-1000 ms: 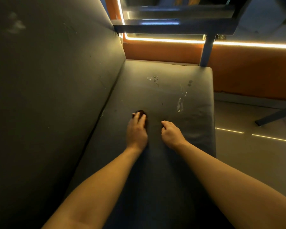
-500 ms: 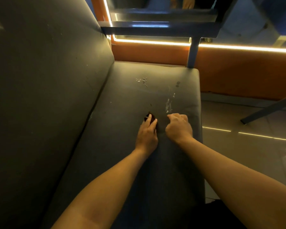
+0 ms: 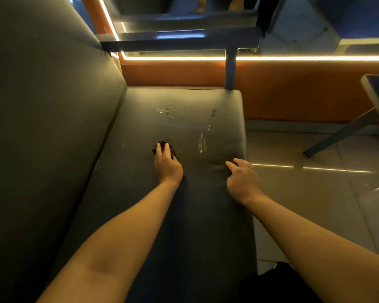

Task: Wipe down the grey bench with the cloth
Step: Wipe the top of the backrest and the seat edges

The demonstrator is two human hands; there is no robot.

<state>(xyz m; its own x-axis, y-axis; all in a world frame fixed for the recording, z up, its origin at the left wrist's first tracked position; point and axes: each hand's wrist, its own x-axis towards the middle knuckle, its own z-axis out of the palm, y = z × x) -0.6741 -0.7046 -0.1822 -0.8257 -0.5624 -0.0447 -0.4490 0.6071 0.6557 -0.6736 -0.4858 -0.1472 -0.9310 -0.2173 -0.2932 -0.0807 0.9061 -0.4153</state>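
The worktop (image 3: pixel 206 226), a grey padded bench seat, runs away from the viewer. Its left side meets the tall grey backrest (image 3: pixel 53 106) along a dark crease, its far edge butts against the orange wall (image 3: pixel 293 90), and its right edge drops straight to the tiled floor (image 3: pixel 315 193).

The left hand (image 3: pixel 167 165) lies palm-down near the middle of the seat, fingers straight and close together, pressing on the cloth (image 3: pixel 173 151). The cloth is a small, dark, bunched wad that shows just past and beside the fingertips; most of it is hidden under them.

The right hand (image 3: pixel 242 180) is at the right edge, well apart from the left. Its thumb lies on top of the seat and its fingers bend over the side, gripping the edge, and the cover puckers just in front of it. Bare seat lies between the two hands.

Ahead of the cloth the seat is open up to the far edge. A cluster of droplets (image 3: pixel 166 111) sits there, a pale wet streak (image 3: pixel 202 141) lies to the cloth's right, and a dark spot (image 3: pixel 213 112) lies beyond it.

A grey metal post (image 3: pixel 230 66) rises at the far right corner. A light strip (image 3: pixel 293 57) glows along the wall top, and a slanted table leg (image 3: pixel 337 136) stands on the floor, clear of the seat
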